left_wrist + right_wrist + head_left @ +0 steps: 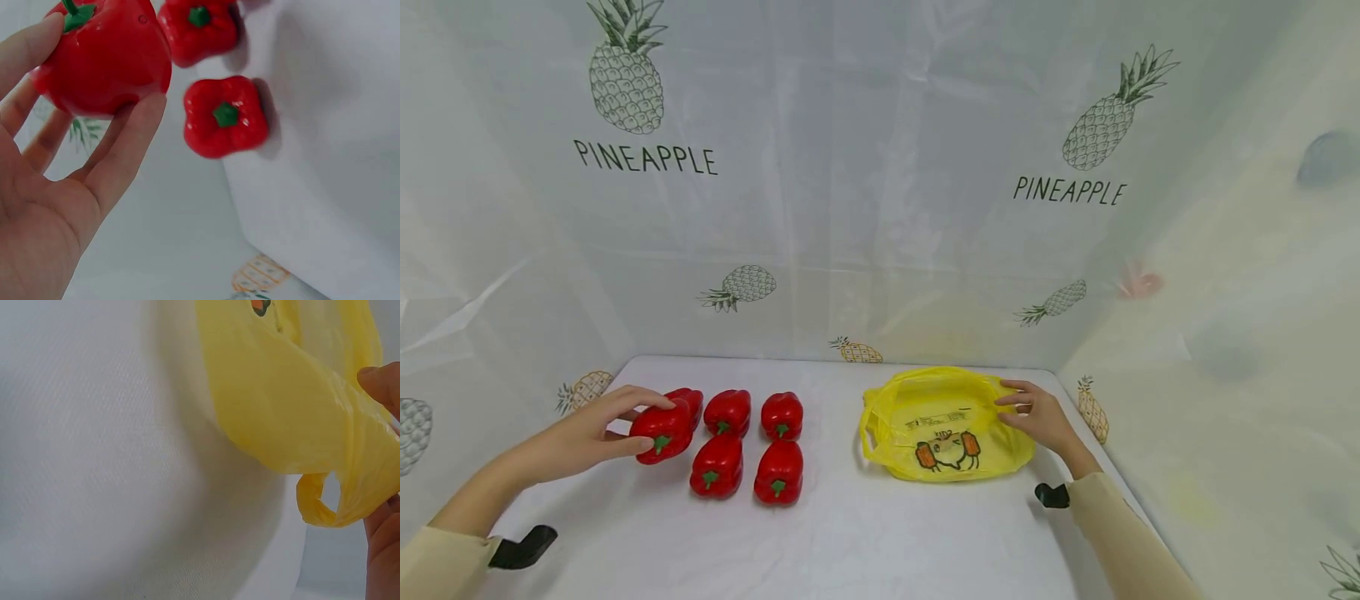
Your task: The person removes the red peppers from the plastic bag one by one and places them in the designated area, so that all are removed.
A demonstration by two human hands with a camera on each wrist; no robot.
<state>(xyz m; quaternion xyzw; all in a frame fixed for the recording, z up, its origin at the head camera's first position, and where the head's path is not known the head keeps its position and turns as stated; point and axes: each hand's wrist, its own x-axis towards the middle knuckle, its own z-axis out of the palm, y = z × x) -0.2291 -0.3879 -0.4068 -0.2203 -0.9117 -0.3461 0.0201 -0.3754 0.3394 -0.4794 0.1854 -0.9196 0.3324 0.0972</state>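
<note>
My left hand (583, 429) grips a glossy red bell pepper (662, 429) by its sides, fingers and thumb spread round it. In the left wrist view this bell pepper (109, 59) appears raised, its green stem by my thumb. Just behind it in the head view is another red pepper (691, 400), partly hidden. My right hand (1041, 417) holds the right side of a yellow plastic bag (947, 417), whose mouth gapes upward. In the right wrist view, the bag's film (287, 406) lies between thumb and fingers, and a loop handle hangs below; some fingers are hidden.
Several more red peppers stand in two rows, among them a front one (778, 473) and a back one (782, 415). A white table (865, 533) lies beneath everything. Pineapple-printed sheeting (865, 208) encloses the back and both sides.
</note>
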